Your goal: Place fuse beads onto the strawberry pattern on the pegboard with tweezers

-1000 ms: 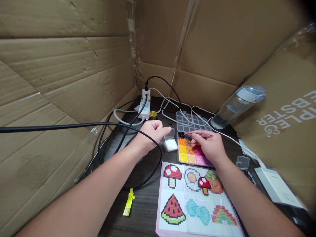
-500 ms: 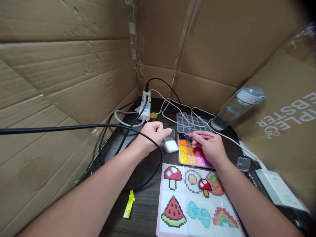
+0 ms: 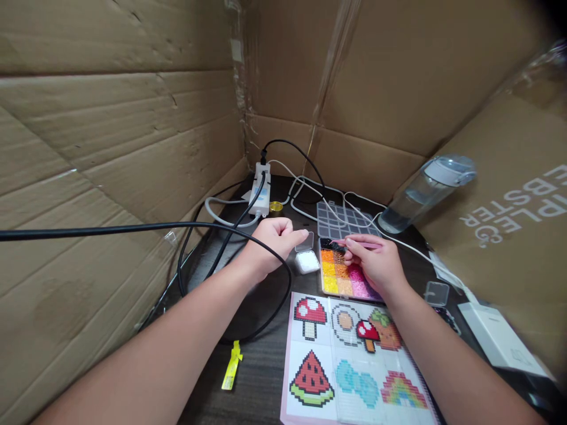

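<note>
My right hand pinches pink tweezers, their tips at the black beads in the top left of a compartment box. Orange, yellow, brown and pink beads fill other compartments, and my hand hides part of the box. To the left, my left hand is closed with its thumb stretched toward the raised lid of a small clear case of white beads. Whatever those curled fingers hold, if anything, is hidden. Nearer me lies a pattern sheet with a small bead mushroom on top.
A black cable loops over my left wrist. Behind stand a power strip and a yellow tin. A water bottle and a white adapter are on the right. Cardboard walls surround the dark table.
The tweezers have shifted very slightly to the left, with their tips still at the black beads. My left hand has stayed where it was.
</note>
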Action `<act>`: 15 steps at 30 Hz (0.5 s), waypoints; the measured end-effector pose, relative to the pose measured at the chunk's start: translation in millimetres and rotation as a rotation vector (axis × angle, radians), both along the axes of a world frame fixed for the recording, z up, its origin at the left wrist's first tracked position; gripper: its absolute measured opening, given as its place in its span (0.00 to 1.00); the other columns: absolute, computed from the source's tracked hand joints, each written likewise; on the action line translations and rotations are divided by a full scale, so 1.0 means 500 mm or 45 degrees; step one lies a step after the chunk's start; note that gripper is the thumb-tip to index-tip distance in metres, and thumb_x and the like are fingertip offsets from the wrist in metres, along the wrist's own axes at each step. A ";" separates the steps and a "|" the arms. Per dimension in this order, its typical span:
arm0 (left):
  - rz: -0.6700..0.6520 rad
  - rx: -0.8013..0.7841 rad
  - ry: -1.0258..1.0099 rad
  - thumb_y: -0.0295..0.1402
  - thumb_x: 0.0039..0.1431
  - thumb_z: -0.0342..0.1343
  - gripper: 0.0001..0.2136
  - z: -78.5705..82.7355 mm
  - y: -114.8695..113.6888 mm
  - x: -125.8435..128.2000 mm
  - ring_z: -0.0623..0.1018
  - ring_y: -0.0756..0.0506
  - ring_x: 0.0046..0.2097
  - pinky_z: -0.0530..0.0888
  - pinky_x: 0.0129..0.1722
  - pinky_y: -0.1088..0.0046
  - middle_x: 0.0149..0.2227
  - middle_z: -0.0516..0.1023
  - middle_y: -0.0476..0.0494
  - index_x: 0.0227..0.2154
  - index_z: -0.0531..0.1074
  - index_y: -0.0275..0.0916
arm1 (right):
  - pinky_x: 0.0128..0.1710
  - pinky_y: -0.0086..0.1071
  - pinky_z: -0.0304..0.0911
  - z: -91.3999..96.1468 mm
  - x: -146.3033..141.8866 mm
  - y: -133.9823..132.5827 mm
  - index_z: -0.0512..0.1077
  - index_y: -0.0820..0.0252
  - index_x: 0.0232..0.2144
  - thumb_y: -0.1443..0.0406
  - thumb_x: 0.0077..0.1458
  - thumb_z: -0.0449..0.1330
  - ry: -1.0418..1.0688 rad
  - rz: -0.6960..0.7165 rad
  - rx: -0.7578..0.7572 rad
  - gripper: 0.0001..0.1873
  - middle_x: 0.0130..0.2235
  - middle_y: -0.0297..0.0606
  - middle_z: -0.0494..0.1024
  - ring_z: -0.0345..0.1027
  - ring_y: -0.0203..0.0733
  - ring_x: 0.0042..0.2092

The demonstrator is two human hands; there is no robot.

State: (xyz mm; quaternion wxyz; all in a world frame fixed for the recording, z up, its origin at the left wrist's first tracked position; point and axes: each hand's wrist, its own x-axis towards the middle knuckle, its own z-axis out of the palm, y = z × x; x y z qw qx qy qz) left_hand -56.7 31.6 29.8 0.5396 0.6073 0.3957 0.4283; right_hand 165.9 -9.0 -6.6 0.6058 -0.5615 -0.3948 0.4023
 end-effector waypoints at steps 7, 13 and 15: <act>0.007 -0.006 -0.012 0.37 0.50 0.60 0.22 0.000 -0.001 0.001 0.51 0.57 0.17 0.49 0.19 0.77 0.15 0.49 0.61 0.17 0.50 0.41 | 0.22 0.30 0.69 -0.002 0.001 0.003 0.78 0.65 0.30 0.59 0.38 0.75 0.008 0.002 -0.015 0.18 0.27 0.44 0.82 0.69 0.34 0.22; 0.000 0.013 -0.008 0.38 0.51 0.60 0.22 -0.003 0.002 0.000 0.51 0.57 0.17 0.48 0.19 0.77 0.15 0.49 0.60 0.17 0.49 0.41 | 0.24 0.29 0.69 0.008 -0.005 -0.004 0.79 0.67 0.30 0.58 0.38 0.75 -0.053 0.037 -0.057 0.19 0.26 0.43 0.82 0.69 0.33 0.21; 0.000 0.011 -0.005 0.38 0.51 0.60 0.22 -0.005 0.003 0.000 0.51 0.57 0.17 0.48 0.19 0.77 0.15 0.49 0.60 0.17 0.49 0.41 | 0.24 0.29 0.69 0.010 -0.007 -0.005 0.79 0.67 0.31 0.58 0.39 0.74 -0.082 0.046 -0.070 0.20 0.24 0.42 0.81 0.69 0.34 0.21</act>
